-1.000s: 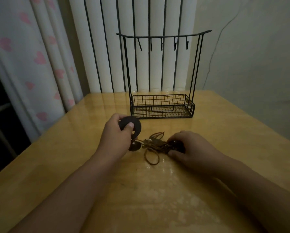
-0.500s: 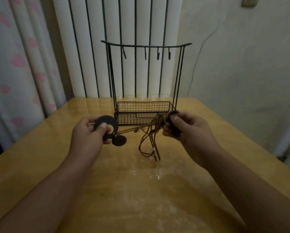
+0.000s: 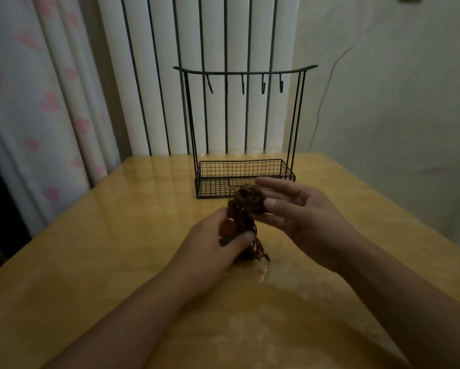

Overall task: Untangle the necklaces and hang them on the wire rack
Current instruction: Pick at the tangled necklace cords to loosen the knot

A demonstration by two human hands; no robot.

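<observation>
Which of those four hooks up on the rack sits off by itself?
The leftmost hook on the rack. The widest gap separates it from the other three, which hang closer together toward the right. All are empty.

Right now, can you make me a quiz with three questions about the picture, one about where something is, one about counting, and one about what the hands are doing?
1. Where is the wire rack?
A. on the table, behind the hands
B. on the floor
C. in the person's lap

2. How many hooks show on the rack's top bar?
A. one
B. four
C. nine

3. What is happening with the tangled necklaces?
A. hanging on the rack
B. lying in the basket
C. held by both hands

Answers: 1 A, its basket base sits on the tabletop. 2 B, four hooks hang from the bar. 3 C, the left hand pinches the cords and the right hand holds the clump.
</observation>
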